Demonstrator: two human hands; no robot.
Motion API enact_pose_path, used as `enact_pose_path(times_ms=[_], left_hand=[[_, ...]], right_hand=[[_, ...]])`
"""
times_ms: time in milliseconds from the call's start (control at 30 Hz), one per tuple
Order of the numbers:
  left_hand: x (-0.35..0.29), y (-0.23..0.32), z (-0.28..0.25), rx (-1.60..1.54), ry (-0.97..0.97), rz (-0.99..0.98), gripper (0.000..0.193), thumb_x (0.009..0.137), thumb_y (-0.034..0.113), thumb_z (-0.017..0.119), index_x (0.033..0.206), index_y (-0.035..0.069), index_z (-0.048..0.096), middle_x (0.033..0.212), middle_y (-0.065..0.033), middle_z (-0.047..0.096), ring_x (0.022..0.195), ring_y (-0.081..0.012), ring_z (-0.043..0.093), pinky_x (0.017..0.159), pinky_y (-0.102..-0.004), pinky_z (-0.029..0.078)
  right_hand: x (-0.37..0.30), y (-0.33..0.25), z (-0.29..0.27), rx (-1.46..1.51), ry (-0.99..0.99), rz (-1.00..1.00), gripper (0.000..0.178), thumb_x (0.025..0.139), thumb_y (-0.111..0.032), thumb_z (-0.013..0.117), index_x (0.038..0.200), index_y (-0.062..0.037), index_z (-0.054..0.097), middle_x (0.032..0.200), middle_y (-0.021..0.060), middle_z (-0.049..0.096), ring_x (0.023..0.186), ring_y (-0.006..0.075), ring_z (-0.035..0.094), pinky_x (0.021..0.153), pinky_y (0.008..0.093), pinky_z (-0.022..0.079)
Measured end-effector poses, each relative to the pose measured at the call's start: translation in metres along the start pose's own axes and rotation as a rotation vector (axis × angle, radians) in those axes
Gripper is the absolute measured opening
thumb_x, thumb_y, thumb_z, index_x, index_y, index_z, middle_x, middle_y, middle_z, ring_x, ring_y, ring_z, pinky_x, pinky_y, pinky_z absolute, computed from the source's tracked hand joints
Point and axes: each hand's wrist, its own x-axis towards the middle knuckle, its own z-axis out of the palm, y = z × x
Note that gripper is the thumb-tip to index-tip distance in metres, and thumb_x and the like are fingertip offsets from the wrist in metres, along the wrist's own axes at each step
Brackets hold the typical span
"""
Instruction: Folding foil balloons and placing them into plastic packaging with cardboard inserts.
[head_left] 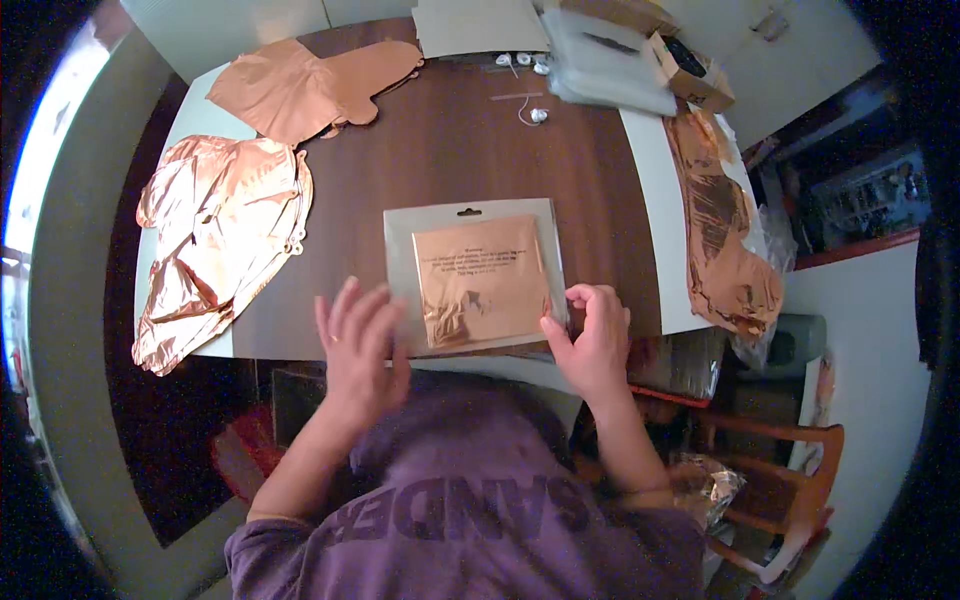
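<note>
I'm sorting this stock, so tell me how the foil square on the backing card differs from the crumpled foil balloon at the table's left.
The foil square is neatly folded; the crumpled foil balloon is spread out, with an irregular outline. The square looks smaller; the balloon covers more area. The square lies on a grey backing card, the balloon directly on the table. Both are copper-coloured and shiny.

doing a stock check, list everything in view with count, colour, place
flat packet: 1, copper, pale-backed, front centre
foil pieces: three groups, copper, table's left and right
table: 1, brown and white, centre
board: 1, pale, far edge
small coils: about 4, white, far centre
plastic bags: count unclear, clear, far right
open box: 1, brown, far right
chair: 1, brown, lower right
shirt: 1, purple, bottom
left grip: 1, bare, left of packet
right grip: 1, bare, packet's right edge
</note>
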Motion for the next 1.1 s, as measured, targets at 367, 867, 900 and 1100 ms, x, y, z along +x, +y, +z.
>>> enact_pose_path(times_ms=[367,867,900,1100], left_hand=[[-0.018,0.004,0.007,-0.031,-0.291,0.514,0.049,0.087,0.021,0.052,0.135,0.010,0.052,0.141,-0.0101,0.051,0.130,-0.0273,0.049,0.107,-0.0416,0.037],[0.016,-0.001,0.003,-0.179,0.173,0.470,0.053,0.081,0.018,0.066,0.133,0.019,0.055,0.144,-0.0155,0.045,0.135,-0.0380,0.037,0.113,-0.0550,0.024],[0.016,-0.002,0.003,-0.240,0.161,0.420,0.058,0.076,0.018,0.071,0.132,0.014,0.055,0.142,-0.0208,0.044,0.135,-0.0425,0.036,0.111,-0.0560,0.028],[0.036,0.004,0.009,-0.540,0.083,0.209,0.057,0.074,0.009,0.072,0.129,0.007,0.056,0.140,-0.0248,0.045,0.126,-0.0416,0.047,0.103,-0.0525,0.040]], right_hand=[[-0.033,0.019,-0.033,0.193,-0.183,0.389,0.030,0.076,-0.016,0.078,0.098,-0.0059,0.060,0.075,0.0070,0.060,0.065,0.0218,0.058,0.062,0.0354,0.048],[0.104,-0.052,-0.183,0.087,-0.627,-0.156,0.029,0.095,-0.025,0.054,0.111,-0.0037,0.067,0.088,0.0125,0.069,0.081,0.0229,0.067,0.075,0.0337,0.051],[0.098,-0.056,-0.184,-0.062,-0.574,-0.228,0.030,0.095,-0.025,0.055,0.113,-0.0043,0.067,0.093,0.0145,0.070,0.084,0.0278,0.068,0.077,0.0361,0.052],[0.082,-0.030,-0.172,-0.027,-0.661,-0.184,0.029,0.091,-0.024,0.058,0.111,-0.0068,0.069,0.094,0.0160,0.070,0.084,0.0313,0.069,0.079,0.0398,0.054]])
